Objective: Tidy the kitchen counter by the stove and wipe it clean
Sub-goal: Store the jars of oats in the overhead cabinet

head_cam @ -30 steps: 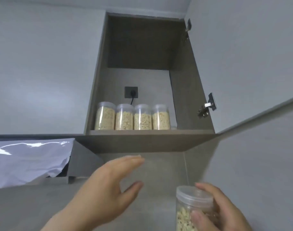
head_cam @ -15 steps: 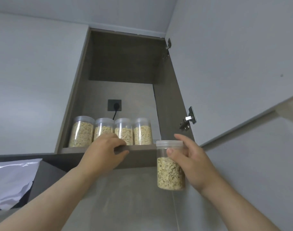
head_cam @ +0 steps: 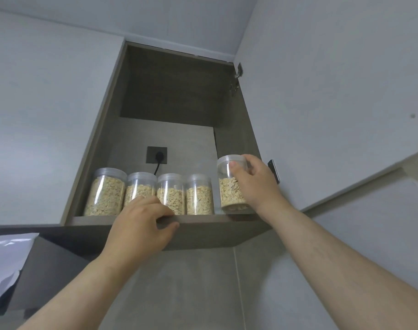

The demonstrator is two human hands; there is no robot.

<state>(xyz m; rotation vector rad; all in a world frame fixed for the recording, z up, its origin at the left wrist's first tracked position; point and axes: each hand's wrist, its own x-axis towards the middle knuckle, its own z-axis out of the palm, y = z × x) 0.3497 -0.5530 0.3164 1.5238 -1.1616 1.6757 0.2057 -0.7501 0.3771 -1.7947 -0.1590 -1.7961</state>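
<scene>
A clear jar of oats [head_cam: 229,194] is being gripped near its lid by the right hand [head_cam: 255,184] and held upright at the cupboard shelf [head_cam: 203,219], at 3 o'clock of a row of four like jars [head_cam: 172,195]. The shelf's front edge is being clasped by the left hand [head_cam: 141,225], at 6 o'clock of that row

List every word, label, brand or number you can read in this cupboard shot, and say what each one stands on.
No text can be read anywhere in this view.
The jar held by the right hand: clear plastic, no label showing.
The four jars on the shelf: no labels showing.
The socket and the white sheet: no markings visible.
</scene>
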